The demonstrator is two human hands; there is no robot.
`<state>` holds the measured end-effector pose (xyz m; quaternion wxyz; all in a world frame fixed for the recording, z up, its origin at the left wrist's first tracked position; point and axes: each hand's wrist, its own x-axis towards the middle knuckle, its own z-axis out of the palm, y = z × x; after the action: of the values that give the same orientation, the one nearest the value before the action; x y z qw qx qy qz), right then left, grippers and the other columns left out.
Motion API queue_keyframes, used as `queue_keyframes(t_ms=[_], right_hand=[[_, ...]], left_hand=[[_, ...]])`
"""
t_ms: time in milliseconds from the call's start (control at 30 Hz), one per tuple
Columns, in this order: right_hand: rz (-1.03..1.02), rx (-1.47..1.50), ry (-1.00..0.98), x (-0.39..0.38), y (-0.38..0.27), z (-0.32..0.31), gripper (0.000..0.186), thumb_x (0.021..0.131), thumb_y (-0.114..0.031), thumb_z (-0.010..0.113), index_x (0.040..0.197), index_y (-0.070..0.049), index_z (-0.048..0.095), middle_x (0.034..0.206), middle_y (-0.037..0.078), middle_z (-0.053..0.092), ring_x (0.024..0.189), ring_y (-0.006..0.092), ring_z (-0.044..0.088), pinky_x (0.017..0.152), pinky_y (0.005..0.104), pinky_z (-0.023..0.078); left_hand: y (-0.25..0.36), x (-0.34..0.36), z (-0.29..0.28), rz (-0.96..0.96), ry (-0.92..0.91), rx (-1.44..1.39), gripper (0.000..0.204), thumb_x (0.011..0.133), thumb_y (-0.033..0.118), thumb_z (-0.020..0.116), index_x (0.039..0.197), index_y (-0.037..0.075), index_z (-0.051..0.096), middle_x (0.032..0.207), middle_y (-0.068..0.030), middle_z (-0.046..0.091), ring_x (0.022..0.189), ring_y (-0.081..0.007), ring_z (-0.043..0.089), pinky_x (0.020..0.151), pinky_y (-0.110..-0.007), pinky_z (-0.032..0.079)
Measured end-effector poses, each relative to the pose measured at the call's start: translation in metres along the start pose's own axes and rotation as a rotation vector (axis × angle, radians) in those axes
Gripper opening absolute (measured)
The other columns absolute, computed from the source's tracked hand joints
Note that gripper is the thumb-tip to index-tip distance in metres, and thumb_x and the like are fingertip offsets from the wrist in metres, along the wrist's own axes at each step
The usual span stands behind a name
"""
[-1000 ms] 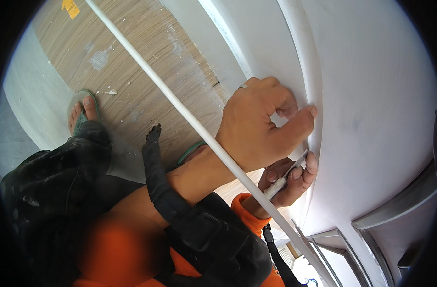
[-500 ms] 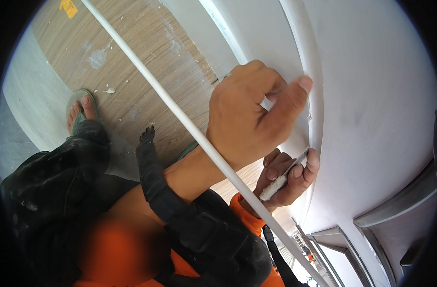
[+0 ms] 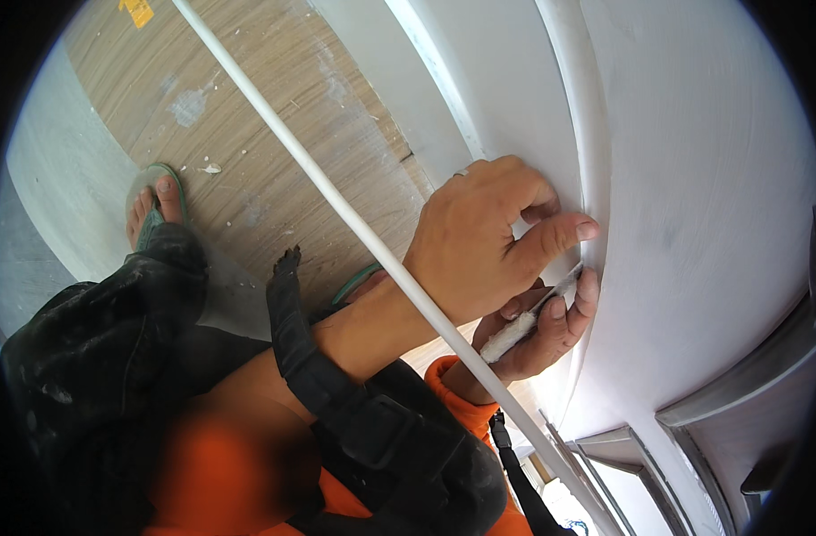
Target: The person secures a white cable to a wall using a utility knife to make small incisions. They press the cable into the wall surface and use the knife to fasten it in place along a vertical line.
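1. Thumb of the left hand (image 3: 484, 246) has slid down along the white trim (image 3: 587, 116) since half a second ago, so the two hands are now closer together.
2. Left hand: seen from its back, fingers loosely bent, thumb stretched out and apart from them, nothing visible in its grasp. Its thumb tip lies over the trim; whether it presses there, I cannot tell.
3. Right hand (image 3: 544, 348): just below the left one, palm partly showing, fingers closed around a thin flat tool (image 3: 564, 284).
4. White paste (image 3: 508, 337) clings to the tool on the side toward the right wrist; the tool's far end points up to the trim, beneath the left thumb.
5. Pale wall (image 3: 694, 223) fills the space to the right of both hands.
6. White pole (image 3: 336, 199) crosses diagonally in front of the left forearm and on past the right wrist, near an orange sleeve (image 3: 462, 406).
7. Wood-patterned floor (image 3: 247, 152) spreads left of the left hand, with a sandalled foot (image 3: 164, 204) well apart from it.
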<state>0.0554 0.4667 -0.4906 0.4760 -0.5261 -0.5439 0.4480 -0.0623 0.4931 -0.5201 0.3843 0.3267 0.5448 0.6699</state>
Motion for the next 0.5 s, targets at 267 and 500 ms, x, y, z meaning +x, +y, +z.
queue_keyframes(t_ms=[267, 500], right_hand=[[-0.033, 0.002, 0.207, 0.002, 0.003, 0.018, 0.049, 0.095, -0.020, 0.051, 0.137, 0.002, 0.040, 0.098, 0.017, 0.066, 0.084, 0.0175, 0.062, 0.080, 0.0319, 0.051], [-0.204, -0.004, -0.042, 0.004, 0.016, 0.022, 0.045, 0.100, -0.015, 0.049, 0.140, 0.000, 0.036, 0.107, 0.016, 0.064, 0.092, 0.0159, 0.062, 0.087, 0.0312, 0.051]], left_hand=[[0.000, -0.005, 0.000, -0.046, -0.087, -0.096, 0.018, 0.089, 0.017, 0.069, 0.081, 0.002, 0.063, 0.071, -0.0066, 0.062, 0.062, -0.0169, 0.060, 0.056, -0.029, 0.045], [0.001, -0.003, -0.015, -0.252, -0.275, -0.334, 0.010, 0.088, 0.007, 0.061, 0.087, -0.002, 0.065, 0.075, -0.0080, 0.066, 0.067, -0.0136, 0.061, 0.060, -0.027, 0.047]])
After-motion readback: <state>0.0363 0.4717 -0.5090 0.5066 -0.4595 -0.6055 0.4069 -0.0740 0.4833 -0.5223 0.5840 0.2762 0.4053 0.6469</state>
